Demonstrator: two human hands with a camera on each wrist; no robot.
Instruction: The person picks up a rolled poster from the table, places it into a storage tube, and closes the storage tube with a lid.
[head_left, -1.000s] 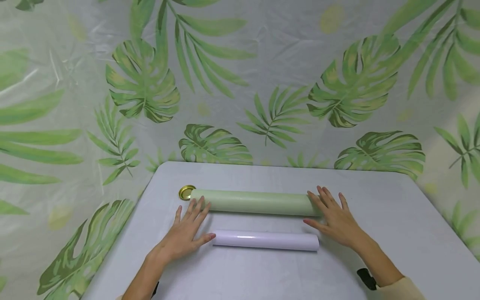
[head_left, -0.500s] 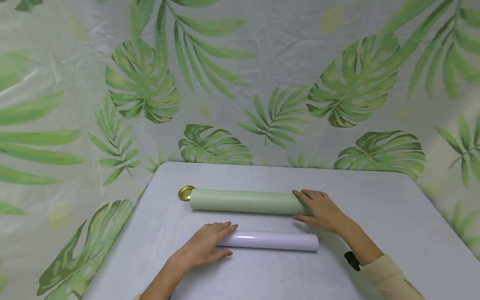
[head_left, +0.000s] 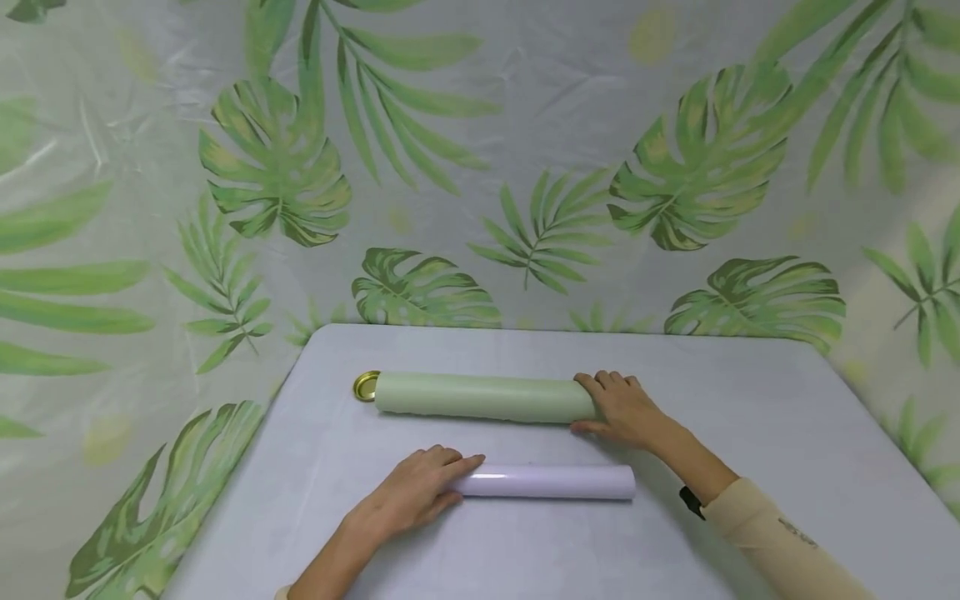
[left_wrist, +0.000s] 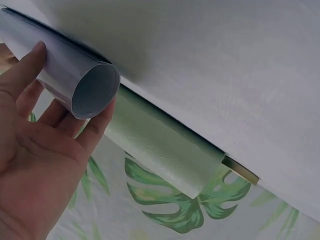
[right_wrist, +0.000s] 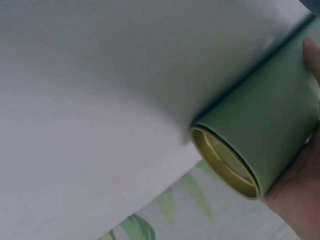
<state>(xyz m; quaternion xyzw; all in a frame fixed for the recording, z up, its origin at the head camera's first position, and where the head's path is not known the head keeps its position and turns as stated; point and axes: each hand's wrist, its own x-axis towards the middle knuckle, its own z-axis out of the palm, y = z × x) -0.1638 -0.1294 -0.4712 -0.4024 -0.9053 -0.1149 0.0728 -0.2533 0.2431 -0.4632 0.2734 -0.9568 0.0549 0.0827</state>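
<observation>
A pale green cardboard tube (head_left: 480,396) lies across the table. My right hand (head_left: 626,408) grips it near its right end, thumb on the near side and fingers over the top. In the right wrist view, that end has a recessed gold cap (right_wrist: 215,157). Nearer to me, parallel to the tube, is a glossy pale lilac rolled sheet (head_left: 551,482). My left hand (head_left: 416,492) holds its left end between thumb and fingers; the left wrist view shows the hollow end of the roll (left_wrist: 60,60). A round gold lid (head_left: 365,386) lies at the tube's left end, partly hidden.
The white table (head_left: 750,467) has rounded far corners. Behind it hangs a leaf-patterned sheet (head_left: 555,100), close against the table's back edge.
My left hand has left the green tube's left end and taken hold of the lilac roll. The right hand has moved left along the tube and its fingers have curled round it.
</observation>
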